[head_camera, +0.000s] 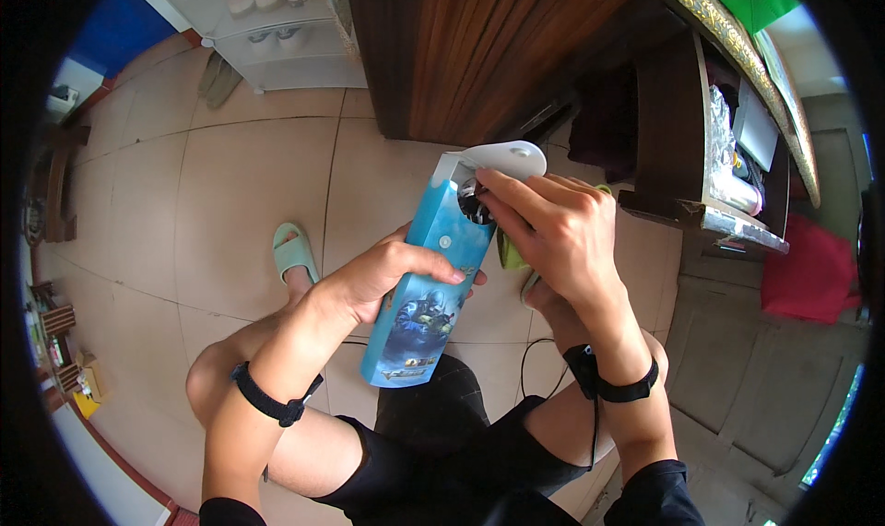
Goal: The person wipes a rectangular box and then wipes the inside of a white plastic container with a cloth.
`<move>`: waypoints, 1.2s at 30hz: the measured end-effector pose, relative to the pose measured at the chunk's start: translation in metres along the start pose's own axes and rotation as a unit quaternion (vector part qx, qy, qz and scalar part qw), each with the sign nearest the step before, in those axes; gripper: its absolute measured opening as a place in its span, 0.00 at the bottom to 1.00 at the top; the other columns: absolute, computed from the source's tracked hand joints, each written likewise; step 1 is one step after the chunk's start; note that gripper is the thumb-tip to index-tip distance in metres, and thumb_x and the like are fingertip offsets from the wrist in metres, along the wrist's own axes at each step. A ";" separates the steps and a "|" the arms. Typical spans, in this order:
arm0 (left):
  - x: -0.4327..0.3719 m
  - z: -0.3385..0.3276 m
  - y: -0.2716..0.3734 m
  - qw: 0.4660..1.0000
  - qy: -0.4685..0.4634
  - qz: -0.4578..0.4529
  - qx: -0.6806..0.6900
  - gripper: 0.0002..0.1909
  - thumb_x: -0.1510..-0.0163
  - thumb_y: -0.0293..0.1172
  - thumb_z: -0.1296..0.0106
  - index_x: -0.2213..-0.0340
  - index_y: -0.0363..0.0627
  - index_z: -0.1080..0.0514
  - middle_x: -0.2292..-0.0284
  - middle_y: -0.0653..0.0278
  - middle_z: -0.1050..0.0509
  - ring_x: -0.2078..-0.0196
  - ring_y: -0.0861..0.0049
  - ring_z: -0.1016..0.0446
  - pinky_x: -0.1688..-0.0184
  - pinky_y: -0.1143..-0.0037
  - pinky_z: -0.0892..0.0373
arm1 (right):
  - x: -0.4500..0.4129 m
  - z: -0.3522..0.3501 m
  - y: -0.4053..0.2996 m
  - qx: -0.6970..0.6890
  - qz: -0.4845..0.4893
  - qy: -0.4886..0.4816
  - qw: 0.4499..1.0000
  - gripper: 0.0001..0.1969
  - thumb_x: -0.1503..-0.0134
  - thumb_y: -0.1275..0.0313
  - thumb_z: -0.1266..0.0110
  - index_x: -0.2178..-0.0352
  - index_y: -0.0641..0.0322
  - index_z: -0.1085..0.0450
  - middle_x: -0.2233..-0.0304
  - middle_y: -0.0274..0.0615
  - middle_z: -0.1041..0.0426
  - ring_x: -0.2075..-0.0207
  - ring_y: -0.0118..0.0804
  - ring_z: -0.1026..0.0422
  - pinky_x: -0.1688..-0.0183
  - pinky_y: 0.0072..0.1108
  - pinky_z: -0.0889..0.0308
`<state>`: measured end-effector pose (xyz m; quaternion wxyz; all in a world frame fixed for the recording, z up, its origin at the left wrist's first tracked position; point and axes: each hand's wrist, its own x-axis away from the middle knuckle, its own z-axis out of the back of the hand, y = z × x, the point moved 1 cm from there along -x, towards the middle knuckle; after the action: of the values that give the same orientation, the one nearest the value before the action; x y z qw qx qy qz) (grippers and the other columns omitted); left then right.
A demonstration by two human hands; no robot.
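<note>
A blue cardboard box with a printed picture of an armed figure is tilted above my lap. My left hand wraps around its middle, the thumb across the printed front. At the far end the white-lined flap stands raised, with a snap button on it; the matching button sits on the front. Dark, shiny contents show through the curved opening. My right hand has its thumb and index finger at that opening, touching the edge or the contents. Whether they pinch anything is hidden.
An open drawer holding various items juts out at the right, beside a dark wooden cabinet. Red cloth hangs below it. Slippers are on my feet. A shoe rack stands ahead left; a thin black cable lies near my right leg.
</note>
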<state>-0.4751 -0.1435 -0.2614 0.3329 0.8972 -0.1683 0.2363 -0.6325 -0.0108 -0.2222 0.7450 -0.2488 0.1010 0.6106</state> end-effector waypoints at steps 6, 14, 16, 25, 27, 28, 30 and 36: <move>0.005 -0.002 0.004 1.000 0.009 0.011 0.018 0.28 0.55 0.26 0.46 0.50 0.35 0.34 0.59 0.47 0.24 0.60 0.65 0.22 0.56 0.69 0.25 | -0.001 -0.003 0.001 -0.009 -0.006 0.012 1.000 0.13 0.50 0.68 0.37 0.60 0.51 0.22 0.84 0.33 0.31 0.81 0.32 0.28 0.80 0.23 0.35; 0.010 0.004 0.010 0.998 0.017 -0.010 0.051 0.27 0.55 0.28 0.46 0.51 0.34 0.33 0.60 0.50 0.24 0.60 0.66 0.22 0.56 0.69 0.25 | -0.002 0.000 0.002 -0.134 -0.093 0.060 0.985 0.13 0.51 0.73 0.35 0.61 0.54 0.20 0.78 0.41 0.23 0.81 0.37 0.25 0.77 0.24 0.31; 0.010 0.006 0.008 0.999 0.008 -0.014 0.046 0.27 0.55 0.28 0.46 0.51 0.33 0.33 0.60 0.50 0.24 0.60 0.66 0.22 0.56 0.70 0.25 | -0.001 0.002 -0.002 -0.132 -0.068 0.030 0.988 0.15 0.50 0.73 0.37 0.58 0.52 0.21 0.75 0.43 0.22 0.78 0.38 0.23 0.75 0.25 0.29; 0.009 0.003 0.005 0.999 -0.005 -0.022 0.043 0.24 0.54 0.29 0.46 0.53 0.33 0.31 0.61 0.53 0.23 0.64 0.70 0.21 0.60 0.71 0.24 | 0.000 -0.002 -0.008 -0.114 -0.062 -0.020 0.991 0.18 0.48 0.73 0.40 0.53 0.49 0.24 0.72 0.45 0.21 0.75 0.44 0.22 0.73 0.29 0.28; 0.006 0.008 0.002 0.999 -0.025 -0.007 0.041 0.24 0.53 0.29 0.45 0.53 0.34 0.31 0.63 0.55 0.22 0.65 0.72 0.22 0.62 0.73 0.24 | -0.001 0.005 -0.012 -0.133 -0.078 -0.061 0.986 0.19 0.48 0.77 0.41 0.53 0.53 0.24 0.65 0.50 0.21 0.68 0.47 0.20 0.67 0.27 0.24; 0.005 0.009 0.006 0.998 -0.045 0.008 0.034 0.24 0.53 0.30 0.44 0.53 0.35 0.31 0.64 0.57 0.22 0.66 0.75 0.22 0.64 0.75 0.25 | -0.004 0.007 -0.009 -0.129 -0.071 -0.073 0.986 0.20 0.48 0.77 0.41 0.51 0.53 0.25 0.64 0.50 0.21 0.67 0.47 0.20 0.66 0.27 0.24; 0.010 0.007 0.001 0.999 0.002 0.004 0.039 0.22 0.53 0.29 0.44 0.55 0.36 0.30 0.64 0.57 0.22 0.68 0.74 0.22 0.64 0.74 0.25 | 0.002 0.002 -0.007 -0.133 -0.055 -0.089 0.986 0.21 0.46 0.75 0.42 0.49 0.50 0.27 0.65 0.49 0.22 0.73 0.48 0.22 0.70 0.28 0.25; 0.016 0.010 -0.002 0.998 0.005 -0.014 0.062 0.23 0.54 0.27 0.46 0.54 0.35 0.31 0.63 0.54 0.22 0.66 0.69 0.21 0.62 0.70 0.23 | 0.007 -0.005 -0.018 -0.108 -0.038 -0.096 0.989 0.21 0.38 0.60 0.49 0.43 0.42 0.32 0.83 0.49 0.27 0.84 0.48 0.28 0.79 0.33 0.31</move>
<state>-0.4579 -0.1510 -0.2600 0.2804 0.9174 -0.1388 0.2458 -0.6127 -0.0102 -0.2254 0.7431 -0.2711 -0.0472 0.6100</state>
